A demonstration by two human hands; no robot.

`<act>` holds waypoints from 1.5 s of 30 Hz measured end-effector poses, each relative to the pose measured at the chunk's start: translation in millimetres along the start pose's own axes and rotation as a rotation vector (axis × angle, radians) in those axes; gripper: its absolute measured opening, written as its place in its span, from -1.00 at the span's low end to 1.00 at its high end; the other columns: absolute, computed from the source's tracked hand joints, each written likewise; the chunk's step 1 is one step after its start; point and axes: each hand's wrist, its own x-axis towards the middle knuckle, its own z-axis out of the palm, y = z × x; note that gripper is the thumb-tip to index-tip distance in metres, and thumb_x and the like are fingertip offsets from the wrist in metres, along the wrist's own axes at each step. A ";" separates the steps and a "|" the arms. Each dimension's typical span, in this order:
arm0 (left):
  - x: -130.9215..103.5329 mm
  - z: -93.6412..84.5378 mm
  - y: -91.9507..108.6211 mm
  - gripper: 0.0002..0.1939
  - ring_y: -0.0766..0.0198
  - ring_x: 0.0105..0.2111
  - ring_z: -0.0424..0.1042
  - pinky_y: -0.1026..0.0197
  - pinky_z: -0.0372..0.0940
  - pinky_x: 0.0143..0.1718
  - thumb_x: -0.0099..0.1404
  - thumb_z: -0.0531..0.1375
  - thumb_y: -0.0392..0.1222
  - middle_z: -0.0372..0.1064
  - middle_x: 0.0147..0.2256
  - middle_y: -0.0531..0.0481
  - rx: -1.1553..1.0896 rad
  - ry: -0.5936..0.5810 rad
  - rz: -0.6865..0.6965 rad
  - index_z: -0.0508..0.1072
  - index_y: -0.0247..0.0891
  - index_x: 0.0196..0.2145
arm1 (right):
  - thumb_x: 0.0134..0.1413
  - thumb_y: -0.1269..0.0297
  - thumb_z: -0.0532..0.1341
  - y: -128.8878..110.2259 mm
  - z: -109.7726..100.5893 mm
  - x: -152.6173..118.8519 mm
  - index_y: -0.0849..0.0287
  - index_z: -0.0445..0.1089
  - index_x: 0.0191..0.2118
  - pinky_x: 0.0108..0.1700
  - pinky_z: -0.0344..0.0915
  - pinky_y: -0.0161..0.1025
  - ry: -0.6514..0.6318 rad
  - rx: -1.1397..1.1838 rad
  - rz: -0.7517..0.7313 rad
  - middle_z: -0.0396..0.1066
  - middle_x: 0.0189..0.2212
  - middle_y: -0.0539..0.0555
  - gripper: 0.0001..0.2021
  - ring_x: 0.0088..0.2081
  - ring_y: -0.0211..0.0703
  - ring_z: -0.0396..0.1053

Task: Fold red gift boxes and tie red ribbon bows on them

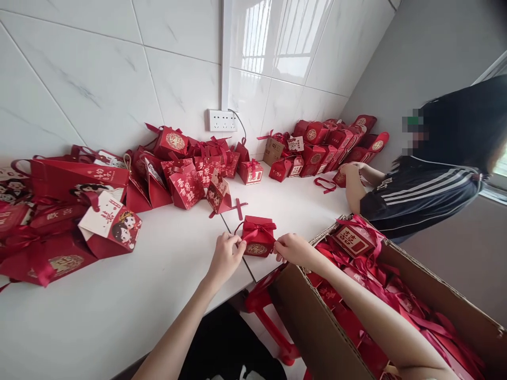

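Observation:
A small red gift box (257, 249) with a gold round emblem stands upright near the front edge of the white table (166, 301). Red ribbon (260, 230) forms a bow across its upper front. At the box's left side, my left hand (226, 257) pinches one ribbon end between thumb and fingers. My right hand (291, 249) is closed on the other ribbon end at the right side. Just behind the box lies a loose piece of red ribbon (240, 208).
Piles of red boxes (186, 184) line the wall, with more boxes (65, 258) at left. An open cardboard carton (317, 322) of red boxes stands at right, beside a red stool (273, 327). Another person (428, 195) handles a box at the far right.

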 end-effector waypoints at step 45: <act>12.7 -13.7 -19.2 -0.61 0.21 -0.55 0.40 0.24 0.24 -0.56 0.17 0.00 0.13 0.39 -0.54 -0.02 0.052 -0.101 -0.163 0.36 -0.24 -0.49 | -0.33 0.29 0.42 44.4 -0.1 69.0 0.29 -0.20 0.25 0.17 0.12 0.05 0.077 -0.106 -0.481 0.02 0.17 0.46 0.05 0.19 0.19 0.11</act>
